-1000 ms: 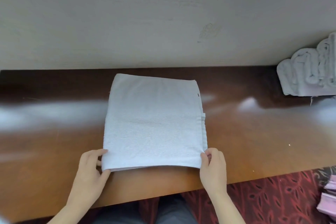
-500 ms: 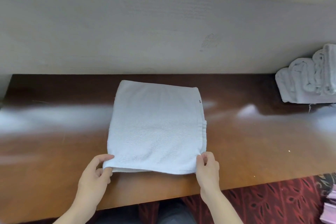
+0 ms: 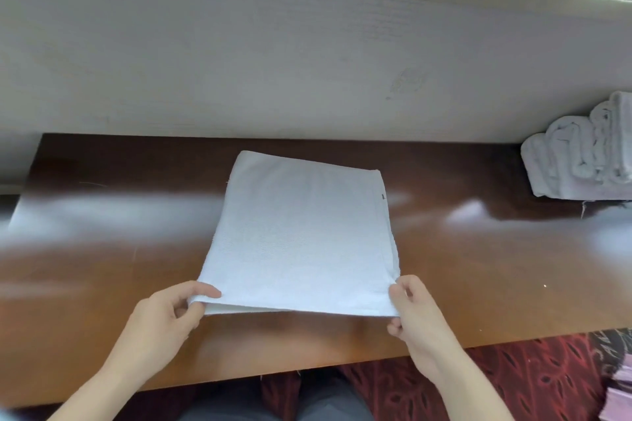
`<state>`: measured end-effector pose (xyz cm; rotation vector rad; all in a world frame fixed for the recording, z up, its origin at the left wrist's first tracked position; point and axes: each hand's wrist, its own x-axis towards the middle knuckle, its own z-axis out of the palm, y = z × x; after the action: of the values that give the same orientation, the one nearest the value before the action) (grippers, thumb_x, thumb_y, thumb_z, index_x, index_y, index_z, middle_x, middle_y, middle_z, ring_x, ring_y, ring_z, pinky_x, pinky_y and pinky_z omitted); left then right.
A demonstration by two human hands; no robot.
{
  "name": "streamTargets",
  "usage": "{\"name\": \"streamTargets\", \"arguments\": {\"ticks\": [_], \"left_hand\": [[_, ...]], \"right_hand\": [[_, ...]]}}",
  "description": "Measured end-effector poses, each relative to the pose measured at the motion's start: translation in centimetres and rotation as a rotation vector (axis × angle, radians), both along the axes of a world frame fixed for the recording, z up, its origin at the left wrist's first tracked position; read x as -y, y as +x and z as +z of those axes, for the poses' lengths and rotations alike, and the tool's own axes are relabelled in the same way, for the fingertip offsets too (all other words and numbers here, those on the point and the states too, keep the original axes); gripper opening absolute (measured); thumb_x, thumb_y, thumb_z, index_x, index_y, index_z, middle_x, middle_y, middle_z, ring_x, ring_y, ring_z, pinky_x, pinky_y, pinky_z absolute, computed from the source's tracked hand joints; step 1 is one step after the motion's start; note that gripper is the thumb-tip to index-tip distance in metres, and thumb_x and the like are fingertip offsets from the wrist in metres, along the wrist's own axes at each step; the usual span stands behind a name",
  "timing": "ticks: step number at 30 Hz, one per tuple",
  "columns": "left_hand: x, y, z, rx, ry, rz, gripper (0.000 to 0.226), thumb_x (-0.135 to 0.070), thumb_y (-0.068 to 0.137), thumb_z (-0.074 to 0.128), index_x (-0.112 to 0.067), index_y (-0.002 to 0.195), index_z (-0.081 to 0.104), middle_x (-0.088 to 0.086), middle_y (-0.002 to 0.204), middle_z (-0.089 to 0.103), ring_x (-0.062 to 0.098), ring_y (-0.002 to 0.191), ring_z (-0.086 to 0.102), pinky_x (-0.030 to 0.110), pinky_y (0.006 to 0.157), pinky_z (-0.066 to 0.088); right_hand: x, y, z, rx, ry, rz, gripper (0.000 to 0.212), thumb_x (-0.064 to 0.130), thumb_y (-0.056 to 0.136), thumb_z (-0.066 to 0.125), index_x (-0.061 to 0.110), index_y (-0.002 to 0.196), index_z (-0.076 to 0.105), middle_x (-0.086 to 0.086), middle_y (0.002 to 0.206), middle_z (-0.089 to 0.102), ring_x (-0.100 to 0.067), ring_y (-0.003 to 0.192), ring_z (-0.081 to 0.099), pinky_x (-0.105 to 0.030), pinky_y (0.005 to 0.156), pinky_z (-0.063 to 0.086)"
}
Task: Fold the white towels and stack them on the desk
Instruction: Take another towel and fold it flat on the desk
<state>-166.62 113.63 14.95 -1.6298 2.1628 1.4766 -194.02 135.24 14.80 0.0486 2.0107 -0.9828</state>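
Lying flat in the middle of the brown wooden desk [image 3: 478, 267], the folded white towel [image 3: 301, 236] forms a neat layered rectangle, its stacked edges showing along the right side with a small dark tag there. Its near edge is raised slightly off the wood. The left hand [image 3: 164, 321] pinches the near left corner between thumb and fingers, and the right hand [image 3: 415, 314] pinches the near right corner. A pile of white towels [image 3: 581, 157] sits at the far right of the desk, well apart.
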Motion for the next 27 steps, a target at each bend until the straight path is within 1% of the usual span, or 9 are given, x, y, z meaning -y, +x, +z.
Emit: {"name": "streamTargets", "arguments": {"ticks": [3, 6, 10, 13, 19, 21, 23, 25, 27], "left_hand": [[0.6, -0.6, 1.8, 0.018, -0.035, -0.057, 0.035, -0.013, 0.092, 0.056, -0.042, 0.083, 0.073, -0.01, 0.059, 0.064, 0.005, 0.045, 0.046, 0.022, 0.051, 0.037], [1.6, -1.8, 3.2, -0.052, 0.068, 0.014, 0.04, -0.01, 0.094, 0.049, -0.037, 0.08, 0.074, -0.003, 0.061, 0.063, 0.008, 0.05, 0.05, 0.027, 0.056, 0.044], [4.8, -4.8, 5.0, -0.123, 0.03, 0.067, 0.038, -0.007, 0.093, 0.043, -0.028, 0.077, 0.071, -0.006, 0.055, 0.054, 0.013, 0.05, 0.048, 0.03, 0.061, 0.042], [7.6, -7.2, 7.7, -0.213, -0.083, 0.054, 0.041, -0.005, 0.091, 0.038, -0.029, 0.079, 0.069, -0.005, 0.058, 0.051, 0.018, 0.056, 0.046, 0.03, 0.06, 0.04], [7.7, -4.4, 13.1, -0.333, -0.33, -0.149, 0.031, -0.025, 0.092, 0.036, -0.041, 0.097, 0.062, 0.005, 0.062, 0.05, 0.02, 0.055, 0.045, 0.036, 0.057, 0.04], [5.9, -2.2, 12.6, -0.339, -0.383, -0.211, 0.035, -0.018, 0.096, 0.037, -0.042, 0.101, 0.062, -0.01, 0.071, 0.061, 0.003, 0.056, 0.052, 0.02, 0.058, 0.044], [3.8, -0.2, 10.5, -0.3, -0.425, -0.267, 0.039, -0.012, 0.093, 0.041, -0.043, 0.101, 0.063, -0.027, 0.089, 0.062, -0.015, 0.076, 0.055, 0.002, 0.068, 0.039], [1.6, 2.0, 6.3, -0.156, -0.43, -0.406, 0.037, -0.02, 0.086, 0.041, -0.047, 0.106, 0.058, -0.025, 0.092, 0.052, -0.01, 0.084, 0.053, 0.008, 0.073, 0.042], [-0.5, 4.4, 0.7, 0.025, -0.353, -0.513, 0.041, -0.022, 0.08, 0.053, -0.049, 0.11, 0.055, -0.023, 0.086, 0.039, -0.005, 0.072, 0.048, 0.013, 0.061, 0.046]], "right_hand": [[-0.5, -0.6, 1.7, 0.208, -0.02, -0.05, 0.02, 0.018, 0.103, 0.047, 0.011, 0.085, 0.048, -0.003, 0.095, 0.048, -0.014, 0.068, 0.028, -0.028, 0.06, 0.035], [0.1, -1.4, 3.3, 0.355, -0.118, -0.165, 0.019, 0.008, 0.103, 0.045, 0.007, 0.085, 0.053, -0.004, 0.08, 0.057, -0.013, 0.06, 0.031, -0.028, 0.056, 0.032], [4.6, -4.4, 5.7, 0.27, -0.173, -0.186, 0.016, 0.004, 0.101, 0.041, 0.004, 0.092, 0.055, -0.005, 0.068, 0.043, -0.012, 0.049, 0.028, -0.025, 0.046, 0.026], [8.5, -6.8, 8.5, 0.182, -0.219, -0.166, 0.018, 0.001, 0.094, 0.038, 0.008, 0.082, 0.049, -0.007, 0.065, 0.038, -0.013, 0.049, 0.027, -0.024, 0.045, 0.025], [8.0, -6.6, 14.9, -0.032, -0.356, -0.061, 0.02, 0.009, 0.093, 0.038, 0.006, 0.089, 0.057, -0.008, 0.067, 0.061, -0.016, 0.048, 0.038, -0.034, 0.056, 0.035], [6.1, -5.3, 14.1, -0.037, -0.327, -0.016, 0.021, 0.012, 0.096, 0.038, 0.005, 0.093, 0.058, -0.012, 0.076, 0.061, -0.017, 0.052, 0.046, -0.036, 0.054, 0.04], [4.8, -4.0, 10.8, 0.013, -0.22, 0.019, 0.023, 0.014, 0.097, 0.04, 0.005, 0.092, 0.061, -0.013, 0.082, 0.065, -0.02, 0.06, 0.053, -0.034, 0.051, 0.044], [3.9, -2.7, 6.2, 0.075, -0.053, -0.038, 0.02, 0.01, 0.096, 0.041, 0.006, 0.086, 0.058, -0.013, 0.078, 0.064, -0.024, 0.061, 0.054, -0.031, 0.047, 0.045], [2.9, -1.4, 1.3, 0.061, 0.097, -0.034, 0.019, 0.007, 0.095, 0.036, 0.008, 0.083, 0.051, -0.012, 0.074, 0.056, -0.024, 0.06, 0.049, -0.03, 0.048, 0.043]]}}
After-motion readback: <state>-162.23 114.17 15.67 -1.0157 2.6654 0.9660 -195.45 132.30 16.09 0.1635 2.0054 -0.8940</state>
